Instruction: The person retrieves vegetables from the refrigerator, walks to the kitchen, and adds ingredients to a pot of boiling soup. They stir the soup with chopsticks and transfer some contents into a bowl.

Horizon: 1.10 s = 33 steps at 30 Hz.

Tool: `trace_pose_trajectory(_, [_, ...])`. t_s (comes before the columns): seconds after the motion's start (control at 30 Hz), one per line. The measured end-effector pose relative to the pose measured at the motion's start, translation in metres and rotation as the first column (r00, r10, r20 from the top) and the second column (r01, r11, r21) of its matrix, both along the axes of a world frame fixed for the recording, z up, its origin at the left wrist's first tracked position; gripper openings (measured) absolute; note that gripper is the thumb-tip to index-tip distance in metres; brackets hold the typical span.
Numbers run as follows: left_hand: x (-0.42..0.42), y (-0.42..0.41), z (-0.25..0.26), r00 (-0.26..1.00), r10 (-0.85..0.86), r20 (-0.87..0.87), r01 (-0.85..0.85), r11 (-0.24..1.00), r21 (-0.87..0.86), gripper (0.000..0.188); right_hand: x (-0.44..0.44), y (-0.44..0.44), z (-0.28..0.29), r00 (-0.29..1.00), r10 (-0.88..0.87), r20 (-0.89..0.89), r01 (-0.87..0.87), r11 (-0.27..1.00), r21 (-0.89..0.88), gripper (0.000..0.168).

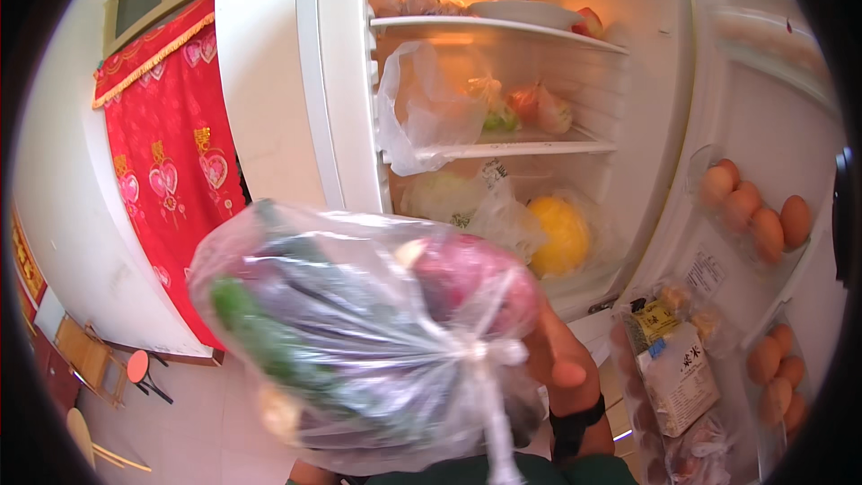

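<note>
A clear plastic bag of vegetables (377, 350), knotted on its near side, fills the middle of the view in front of the open refrigerator. Through the film show a green cucumber-like vegetable (252, 327), dark purple produce and a reddish-purple round vegetable (468, 279). My right hand (562, 360) grips the bag's right side, its thumb in sight and its other fingers hidden behind. Fingertips of my left hand (279, 414) show blurred at the lower left edge; the bag covers the rest of that hand.
Refrigerator shelves hold a white plastic bag (421, 114), a lidded dish (525, 12), bagged fruit (539, 108) and a yellow melon-like fruit (559, 236). The open door (761, 108) carries eggs (768, 232) and a bagged grain packet (680, 377). A stool (138, 365) stands at lower left, below a red curtain (172, 182).
</note>
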<state>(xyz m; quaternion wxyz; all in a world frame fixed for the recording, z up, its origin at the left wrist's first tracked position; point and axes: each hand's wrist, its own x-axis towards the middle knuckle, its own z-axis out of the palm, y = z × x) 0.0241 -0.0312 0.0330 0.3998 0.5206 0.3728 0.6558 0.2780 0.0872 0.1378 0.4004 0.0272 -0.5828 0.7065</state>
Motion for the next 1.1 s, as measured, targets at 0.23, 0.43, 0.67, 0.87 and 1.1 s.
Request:
trace_pose_trajectory(0.23, [0.073, 0.048, 0.052, 0.937, -0.316, -0.149, 0.339, 0.927, 0.163, 0.088, 0.056, -0.009, -0.01, 0.827, -0.562, -0.011, 0.53, 0.787, -0.314, 0.07])
trace_pose_trajectory(0.43, [0.093, 0.085, 0.068, 0.901, -0.387, 0.195, 0.394, 0.919, 0.003, 0.069, 0.061, 0.031, -0.003, 0.726, -0.687, 0.027, 0.684, 0.717, -0.138, 0.048])
trace_pose_trajectory(0.67, [0.094, 0.109, 0.074, 0.922, -0.195, 0.335, 0.229, 0.971, -0.063, 0.053, 0.04, 0.106, 0.03, 0.796, -0.584, 0.158, 0.575, 0.812, 0.103, 0.044])
trace_pose_trajectory(0.87, [0.089, 0.111, 0.1, 0.905, -0.197, 0.377, 0.304, 0.919, -0.249, 0.041, 0.038, 0.226, 0.023, 0.825, -0.51, 0.241, 0.435, 0.848, 0.303, 0.04])
trace_pose_trajectory(1.1, [0.064, 0.051, 0.127, 0.993, -0.055, 0.104, 0.064, 0.994, -0.086, 0.059, 0.048, 0.166, 0.033, 0.686, -0.678, 0.263, 0.701, 0.713, 0.008, 0.042])
